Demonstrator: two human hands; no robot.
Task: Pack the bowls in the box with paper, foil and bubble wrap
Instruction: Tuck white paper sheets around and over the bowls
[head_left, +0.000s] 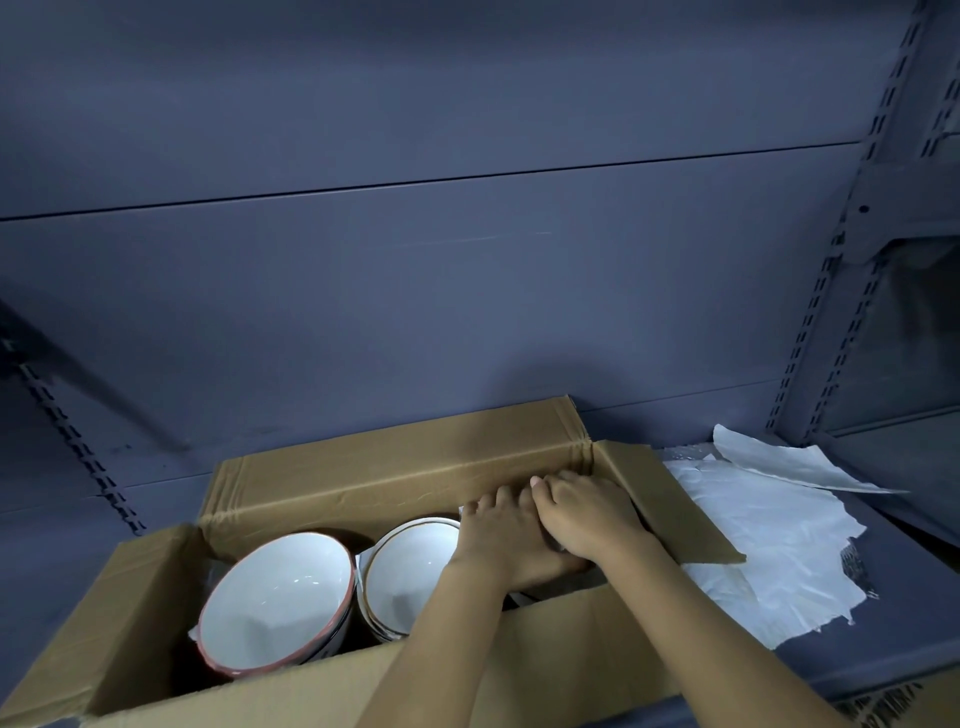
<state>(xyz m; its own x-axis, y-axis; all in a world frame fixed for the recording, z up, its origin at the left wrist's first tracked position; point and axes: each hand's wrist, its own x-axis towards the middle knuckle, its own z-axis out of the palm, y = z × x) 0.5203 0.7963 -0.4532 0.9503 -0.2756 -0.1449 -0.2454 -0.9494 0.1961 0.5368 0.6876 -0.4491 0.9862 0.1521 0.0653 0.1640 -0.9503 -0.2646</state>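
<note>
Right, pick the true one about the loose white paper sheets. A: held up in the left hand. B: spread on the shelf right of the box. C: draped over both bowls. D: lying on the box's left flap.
B: the white paper sheets lie spread on the shelf, right of the cardboard box and outside it.

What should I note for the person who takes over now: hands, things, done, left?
Left hand: fingers spread, pressing down in the right end of the box.
Right hand: lies over the left; grip unclear. What is under them is hidden.
Red-rimmed bowl and brown-rimmed bowl: tilted, side by side in the box.
Paper sheets: on the shelf, right of the box.
Done: two bowls in. Left: probably more padding, then closing the box.
</note>
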